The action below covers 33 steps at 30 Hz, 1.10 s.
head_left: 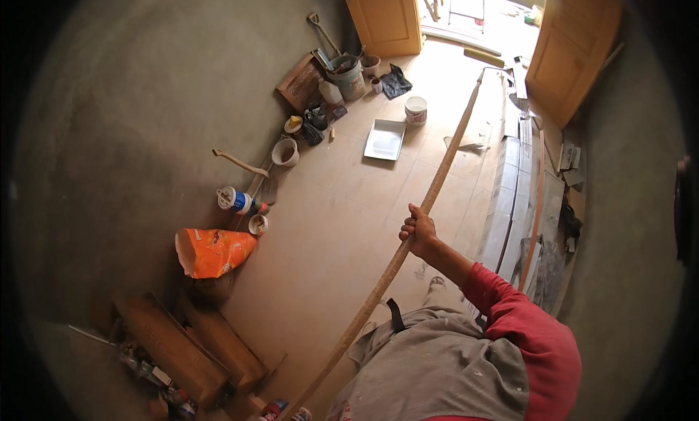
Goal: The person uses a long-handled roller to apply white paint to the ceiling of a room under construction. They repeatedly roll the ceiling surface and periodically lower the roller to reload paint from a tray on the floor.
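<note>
My right hand (417, 230) is closed around a long wooden pole (444, 166), with my red-sleeved arm stretched out from the right. The pole slants from the lower left, past my body, up towards the bright doorway. A thin bent wire, like a roller frame, shows at its far end; glare makes the tip hard to read. My left hand is out of the picture. Ahead on the floor lies a white paint tray (384, 139), beside a white bucket (416, 111). Neither touches the pole.
Along the left wall stand a grey bucket of tools (348, 79), a pail (285, 152), a wooden-handled tool (240, 162), an orange bag (218, 252) and brown boards (171, 348). Long flat boxes (502, 195) line the right side. Wooden doors (575, 50) flank the doorway.
</note>
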Tool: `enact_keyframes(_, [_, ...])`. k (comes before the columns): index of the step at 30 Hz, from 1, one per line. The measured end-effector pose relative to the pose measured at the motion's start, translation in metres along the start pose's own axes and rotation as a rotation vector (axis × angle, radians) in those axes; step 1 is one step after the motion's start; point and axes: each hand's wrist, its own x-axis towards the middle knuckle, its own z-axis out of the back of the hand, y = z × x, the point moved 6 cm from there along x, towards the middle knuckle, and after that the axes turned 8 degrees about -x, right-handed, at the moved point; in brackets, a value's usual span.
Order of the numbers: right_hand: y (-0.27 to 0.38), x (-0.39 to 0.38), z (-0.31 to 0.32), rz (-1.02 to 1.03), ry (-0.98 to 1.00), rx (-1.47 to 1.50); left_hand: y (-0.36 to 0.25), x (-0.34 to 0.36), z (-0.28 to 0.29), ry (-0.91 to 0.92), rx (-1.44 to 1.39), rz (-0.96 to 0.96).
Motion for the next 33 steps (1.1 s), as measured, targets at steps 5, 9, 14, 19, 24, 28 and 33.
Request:
enact_keyframes(5, [-0.031, 0.014, 0.003, -0.222, -0.029, -0.047, -0.043, 0.014, 0.040, 0.031, 0.221, 0.013])
enact_keyframes(9, [-0.057, 0.025, -0.007, -0.376, -0.034, -0.064, -0.061, 0.022, 0.059, 0.070, 0.335, 0.029])
enact_keyframes(14, [-0.091, 0.078, -0.014, -0.471, -0.009, -0.119, -0.070, 0.022, 0.073, 0.102, 0.436, 0.060])
enact_keyframes(19, [-0.116, 0.132, -0.022, -0.460, -0.087, -0.245, -0.072, 0.024, 0.081, 0.129, 0.535, 0.079])
enact_keyframes(24, [-0.125, 0.205, -0.035, -0.387, -0.099, -0.231, -0.078, 0.052, 0.077, 0.162, 0.603, 0.064])
enact_keyframes(28, [-0.110, 0.251, -0.063, -0.384, -0.104, -0.190, -0.093, 0.080, 0.065, 0.186, 0.667, 0.047])
enact_keyframes(33, [-0.093, 0.311, -0.094, -0.397, -0.116, -0.202, -0.117, 0.128, 0.034, 0.227, 0.737, 0.007])
